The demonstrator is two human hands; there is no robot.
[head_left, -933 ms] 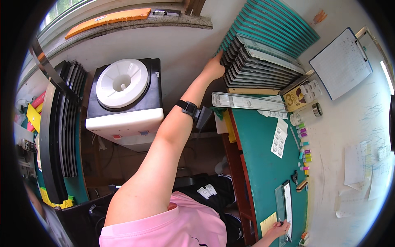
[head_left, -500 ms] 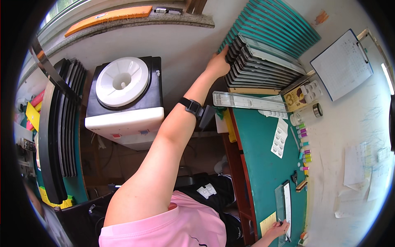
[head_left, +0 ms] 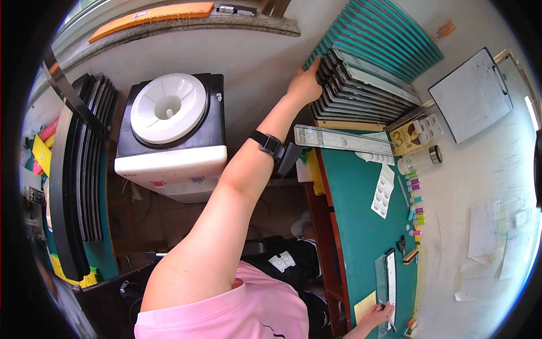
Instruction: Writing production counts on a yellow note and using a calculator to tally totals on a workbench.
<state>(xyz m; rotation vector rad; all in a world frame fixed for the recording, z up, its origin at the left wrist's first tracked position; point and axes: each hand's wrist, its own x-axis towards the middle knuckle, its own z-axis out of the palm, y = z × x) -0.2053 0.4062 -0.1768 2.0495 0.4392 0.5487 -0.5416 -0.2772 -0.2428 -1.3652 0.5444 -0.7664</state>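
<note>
My left arm, with a black strap and small device on the wrist, reaches far forward. My left hand (head_left: 305,86) touches the left edge of a tall pile of long, slim dark trays (head_left: 361,93), fingers apart, just below the teal trays (head_left: 378,37) stacked on it. At the lower right, my right hand (head_left: 381,314) is closed on a thin dark pen (head_left: 392,326). It rests over a long clear case (head_left: 383,277) with a white strip (head_left: 391,282) alongside. A yellow paper (head_left: 365,307) lies by that hand.
A long clear-topped case (head_left: 344,139) juts over the near-left edge of the green table (head_left: 355,214). A label sheet (head_left: 383,192), small coloured bottles (head_left: 416,198) and a clipboard (head_left: 471,95) are on the right. A water dispenser (head_left: 169,155) stands left; black strips (head_left: 84,186) lie beyond it.
The view has shifted slightly. My left hand stays at the tray pile, its fingers a little more spread. My right hand keeps its place with the pen.
</note>
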